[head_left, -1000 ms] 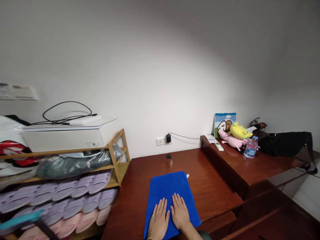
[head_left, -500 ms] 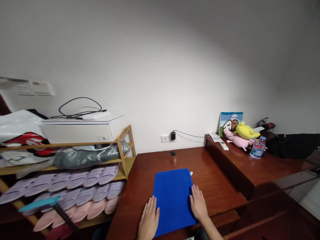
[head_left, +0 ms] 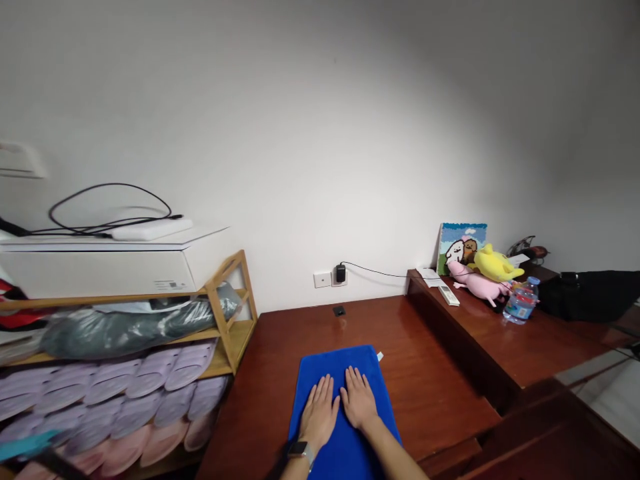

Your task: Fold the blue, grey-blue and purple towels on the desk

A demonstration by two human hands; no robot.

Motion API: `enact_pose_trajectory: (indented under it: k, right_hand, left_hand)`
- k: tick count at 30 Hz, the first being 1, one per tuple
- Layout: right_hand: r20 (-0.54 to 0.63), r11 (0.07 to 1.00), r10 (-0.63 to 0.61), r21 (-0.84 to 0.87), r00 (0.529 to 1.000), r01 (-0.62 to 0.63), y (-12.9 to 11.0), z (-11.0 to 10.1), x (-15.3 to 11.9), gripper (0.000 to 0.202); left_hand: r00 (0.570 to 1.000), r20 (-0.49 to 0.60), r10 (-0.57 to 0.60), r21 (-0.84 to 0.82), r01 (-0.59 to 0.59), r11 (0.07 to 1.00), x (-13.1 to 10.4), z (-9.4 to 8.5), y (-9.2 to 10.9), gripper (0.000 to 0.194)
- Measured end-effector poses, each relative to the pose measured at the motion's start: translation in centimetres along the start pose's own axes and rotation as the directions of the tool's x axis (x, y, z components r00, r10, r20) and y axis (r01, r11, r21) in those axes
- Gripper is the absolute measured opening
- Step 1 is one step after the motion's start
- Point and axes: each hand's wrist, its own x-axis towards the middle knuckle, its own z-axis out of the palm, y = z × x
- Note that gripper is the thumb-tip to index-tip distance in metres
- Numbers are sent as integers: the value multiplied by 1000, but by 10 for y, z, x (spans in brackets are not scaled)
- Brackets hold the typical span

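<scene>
A blue cloth [head_left: 333, 363] lies spread on the reddish-brown wooden desk [head_left: 425, 373], with a small white tag at its upper right edge. My left hand [head_left: 320, 410] rests palm down on the cloth, fingers stretched out, a watch [head_left: 300, 449] on its wrist. Just right of it, my right hand [head_left: 359, 398] also lies flat on the cloth, fingers extended. The two thumbs are close together near the cloth's middle. Neither hand grips anything.
To the left stands a wooden rack [head_left: 220, 327] with purple slippers [head_left: 145, 377] and a white box [head_left: 100, 270]. On the raised right surface are a pink plush toy [head_left: 480, 285], a yellow plush toy [head_left: 495, 265], a water bottle [head_left: 521, 301], a remote control [head_left: 449, 295] and a black bag [head_left: 590, 293].
Both hands have moved inward from the cloth's left and right edges onto its middle, now side by side. The camera view has shifted slightly to the right.
</scene>
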Motion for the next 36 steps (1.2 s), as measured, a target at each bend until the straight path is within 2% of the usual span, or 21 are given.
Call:
enact_pose_trajectory:
  k: [3, 6, 9, 11, 14, 16, 18, 20, 22, 25, 28, 30, 32, 34, 36]
  right_hand:
    - [-1, 997, 66, -41, 998, -66, 36, -1, -6, 61]
    - [0, 976, 199, -85, 980, -198, 78, -11, -19, 62]
    - [-30, 968, 228, -100, 973, -230, 99, -22, -21, 64]
    - [-87, 980, 168, -94, 982, -176, 90, -24, -8, 63]
    - [-129, 997, 16, -70, 992, -25, 51, -15, 31, 61]
    - [-92, 998, -60, -40, 994, 56, 26, -2, 59, 60]
    - [-37, 997, -71, -17, 997, 71, 13, 11, 80, 61]
    - [2, 999, -28, -18, 1000, 28, 17, 19, 91, 62]
    - [14, 997, 58, -42, 998, -57, 35, 19, 93, 64]
    - [6, 972, 219, -87, 976, -218, 68, 3, 88, 65]
    - [22, 949, 298, -114, 954, -294, 86, -19, 81, 67]
    - [16, 943, 311, -125, 950, -307, 84, -28, 78, 67]
    - [-44, 952, 283, -111, 958, -286, 70, -26, 72, 66]
    - [-111, 981, 172, -70, 979, -181, 48, -11, 62, 63]
    - [-135, 1000, 6, -22, 991, -9, 25, 12, 51, 60]
  left_hand:
    - [993, -82, -80, 3, 80, 997, -19, 20, -28, 66]
    - [970, -181, -164, 20, 170, 985, -46, 38, -60, 68]
    - [955, -246, -164, 13, 172, 985, -49, 38, -79, 66]
    - [957, -264, -123, -8, 125, 992, -30, 29, -77, 62]
    - [975, -220, -27, -40, 19, 999, 20, 15, -57, 59]
    - [990, -141, 26, -41, -32, 999, 51, 11, -45, 58]
    - [997, -74, 25, -22, -26, 999, 69, 13, -43, 59]
    - [998, -65, -26, 16, 27, 1000, 73, 19, -53, 60]
    - [991, -99, -93, 50, 99, 994, 67, 25, -71, 61]
    - [978, -131, -163, 74, 173, 982, 55, 26, -97, 64]
    - [979, -111, -171, 82, 180, 980, 52, 19, -108, 65]
    - [983, -110, -150, 81, 159, 984, 54, 14, -105, 66]
    - [981, -159, -111, 69, 123, 990, 55, 11, -95, 66]
    - [975, -220, -34, 55, 47, 997, 52, 15, -78, 65]
    - [972, -220, 82, 50, -73, 996, 47, 23, -60, 63]
